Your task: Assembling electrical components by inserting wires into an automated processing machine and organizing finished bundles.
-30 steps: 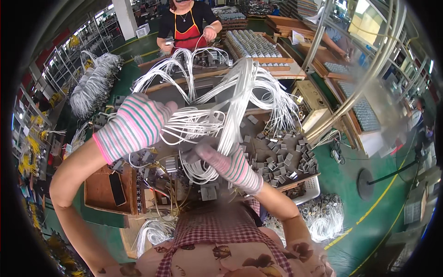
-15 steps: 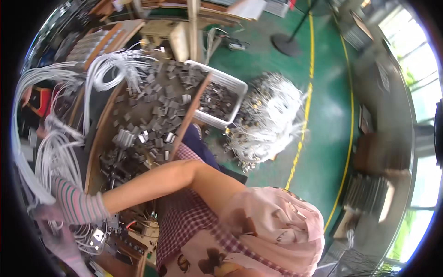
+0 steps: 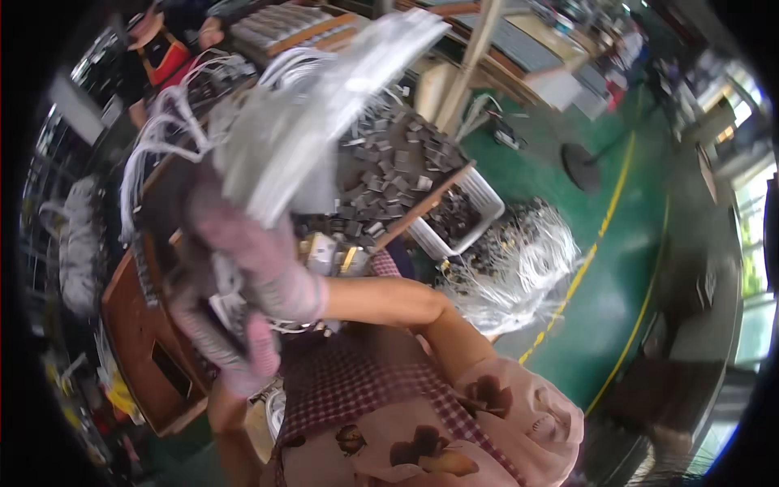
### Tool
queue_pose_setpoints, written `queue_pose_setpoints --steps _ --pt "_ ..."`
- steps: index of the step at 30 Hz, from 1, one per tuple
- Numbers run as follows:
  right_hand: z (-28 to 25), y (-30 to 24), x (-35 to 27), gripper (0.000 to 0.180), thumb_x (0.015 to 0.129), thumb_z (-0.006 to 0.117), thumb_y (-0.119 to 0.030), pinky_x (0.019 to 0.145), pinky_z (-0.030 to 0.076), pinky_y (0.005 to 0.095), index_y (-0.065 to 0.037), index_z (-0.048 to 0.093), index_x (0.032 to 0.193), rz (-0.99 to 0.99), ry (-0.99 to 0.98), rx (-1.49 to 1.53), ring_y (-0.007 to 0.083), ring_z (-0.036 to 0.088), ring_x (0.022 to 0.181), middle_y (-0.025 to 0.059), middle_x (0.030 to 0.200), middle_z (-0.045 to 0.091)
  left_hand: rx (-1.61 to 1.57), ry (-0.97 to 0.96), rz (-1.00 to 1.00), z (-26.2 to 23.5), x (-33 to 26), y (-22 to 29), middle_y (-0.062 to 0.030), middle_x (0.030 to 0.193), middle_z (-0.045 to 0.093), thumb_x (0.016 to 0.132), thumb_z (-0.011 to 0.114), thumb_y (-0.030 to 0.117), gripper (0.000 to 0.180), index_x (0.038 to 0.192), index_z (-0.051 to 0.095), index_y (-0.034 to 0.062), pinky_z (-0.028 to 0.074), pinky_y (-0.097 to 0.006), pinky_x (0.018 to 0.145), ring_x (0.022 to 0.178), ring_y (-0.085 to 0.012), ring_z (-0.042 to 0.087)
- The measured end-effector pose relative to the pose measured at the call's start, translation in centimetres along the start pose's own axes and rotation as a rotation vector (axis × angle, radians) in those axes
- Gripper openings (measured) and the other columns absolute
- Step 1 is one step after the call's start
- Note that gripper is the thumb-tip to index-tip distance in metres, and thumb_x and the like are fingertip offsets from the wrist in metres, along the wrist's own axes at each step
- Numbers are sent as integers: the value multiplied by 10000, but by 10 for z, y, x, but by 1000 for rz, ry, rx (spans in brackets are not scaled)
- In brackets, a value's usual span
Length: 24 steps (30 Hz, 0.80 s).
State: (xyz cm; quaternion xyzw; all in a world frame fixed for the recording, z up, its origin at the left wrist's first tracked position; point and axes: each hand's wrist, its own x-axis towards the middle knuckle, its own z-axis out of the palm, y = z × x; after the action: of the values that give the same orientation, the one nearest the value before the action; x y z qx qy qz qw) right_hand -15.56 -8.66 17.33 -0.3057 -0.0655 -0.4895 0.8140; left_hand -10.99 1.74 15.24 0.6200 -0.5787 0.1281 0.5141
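A thick bundle of white cables [image 3: 308, 122], smeared by motion, slants up and to the right over the workbench. My right hand [image 3: 264, 256], in a pinkish-grey striped glove, is closed around its lower end. Just below, my left hand [image 3: 219, 337], gloved alike, curls with its thumb apart around white cable ends showing between the two hands. Exact finger positions are blurred. Beyond the bundle, many small grey metal pieces [image 3: 398, 174] lie in a wooden-edged tray, partly covered by the cables. More white cables [image 3: 166, 138] hang at the bench's left.
A white plastic crate [image 3: 489, 213] of dark pieces stands right of the tray. Beside it, a heap of white cables [image 3: 527, 268] lies on the green floor. A brown wooden box [image 3: 134, 325] is at the left. Another person in red and black [image 3: 166, 57] is at the far left.
Both hands have moved right and up from the lower left, and the cable bundle has swung up across the tray. My view has shifted left, bringing the brown box into sight.
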Motion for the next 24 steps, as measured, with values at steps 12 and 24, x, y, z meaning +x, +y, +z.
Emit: queue_pose_setpoints --steps 12,24 --pt "81 35 -32 573 944 461 -584 1028 393 448 -30 512 1083 493 -679 74 294 510 1183 175 1297 506 416 2 -203 -128 -14 39 -188 828 637 638 790 513 659 977 610 -23 510 -407 708 777 -371 616" --pt "221 45 -87 399 990 533 -233 893 524 283 26 514 1293 288 -1736 -464 196 654 1025 145 1179 638 115 524 -453 -209 -100 197 -96 830 669 709 775 136 380 1021 635 -30 518 -247 609 720 -131 650"
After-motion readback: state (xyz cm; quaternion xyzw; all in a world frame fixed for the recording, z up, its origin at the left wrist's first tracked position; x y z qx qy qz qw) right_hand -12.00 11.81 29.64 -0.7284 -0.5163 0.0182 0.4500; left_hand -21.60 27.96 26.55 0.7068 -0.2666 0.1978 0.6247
